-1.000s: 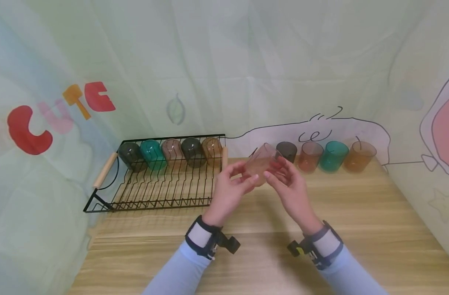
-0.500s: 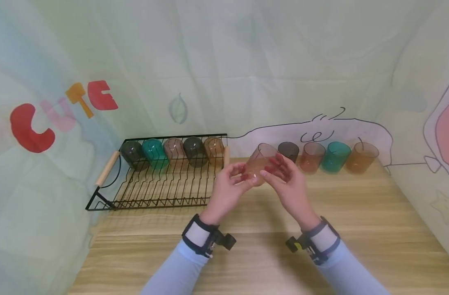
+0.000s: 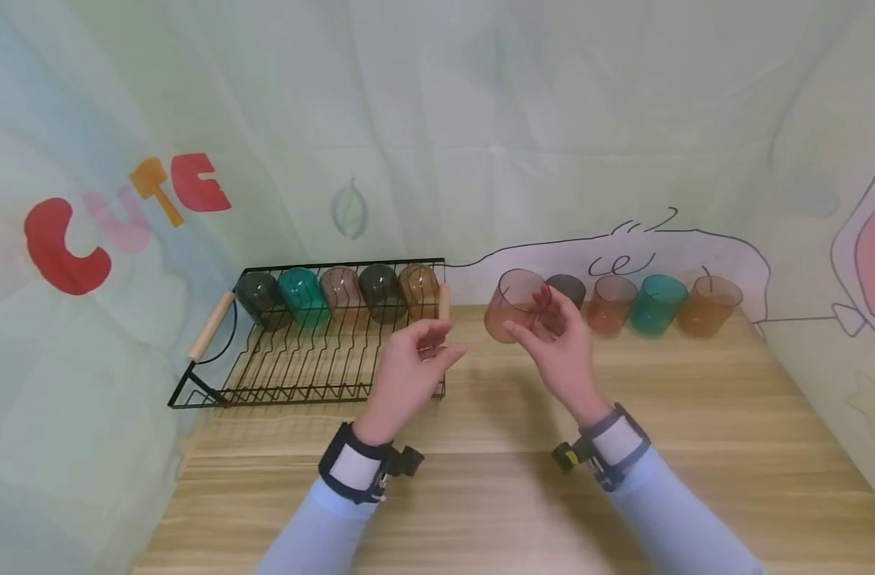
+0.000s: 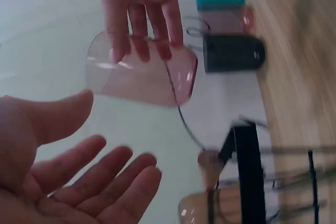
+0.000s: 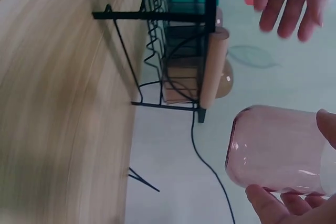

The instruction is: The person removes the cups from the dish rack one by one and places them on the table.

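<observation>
Above the table (image 3: 481, 495), a pink glass (image 3: 511, 317) is held in the air by the right hand (image 3: 567, 358), its thumb pressed on the near side and its fingers curled round the far side. The mouth is turned up, with a slight tilt. At eight o'clock from the glass, the left hand (image 3: 407, 374) is poised apart from it, thumb and fingers half spread, with nothing held. The wire rack (image 3: 308, 394) is seen at nine o'clock, with five glasses (image 3: 340, 295) set mouth down along its back. At three o'clock, a row of four glasses (image 3: 656, 311) is lined up mouth up on the table, headed by a grey glass (image 3: 574, 286).

The step in hand is judged to be a one-handed carry; whether rack or row is meant cannot be told. For the row, a gentle lowering at the grey glass's nine o'clock side would be called for; for the rack, turning over would be needed first.
</observation>
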`<action>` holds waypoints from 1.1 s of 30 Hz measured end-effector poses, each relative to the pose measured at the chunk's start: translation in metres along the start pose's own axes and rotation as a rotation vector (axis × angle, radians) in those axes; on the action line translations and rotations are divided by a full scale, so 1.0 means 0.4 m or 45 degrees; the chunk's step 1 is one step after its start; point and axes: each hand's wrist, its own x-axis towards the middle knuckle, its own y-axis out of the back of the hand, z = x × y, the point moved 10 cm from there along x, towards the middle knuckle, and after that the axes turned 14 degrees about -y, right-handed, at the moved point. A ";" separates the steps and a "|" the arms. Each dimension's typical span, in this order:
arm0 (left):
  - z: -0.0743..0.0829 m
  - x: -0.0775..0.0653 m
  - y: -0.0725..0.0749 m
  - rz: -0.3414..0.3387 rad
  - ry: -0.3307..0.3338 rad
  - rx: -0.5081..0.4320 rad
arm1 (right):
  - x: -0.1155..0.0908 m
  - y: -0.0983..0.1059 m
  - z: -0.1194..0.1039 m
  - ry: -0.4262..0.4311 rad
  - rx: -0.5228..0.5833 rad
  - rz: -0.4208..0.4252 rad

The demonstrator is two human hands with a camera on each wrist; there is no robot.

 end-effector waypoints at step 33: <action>-0.024 -0.106 -0.008 -0.486 -0.128 0.764 | 0.204 -0.029 0.255 -0.143 -0.230 0.203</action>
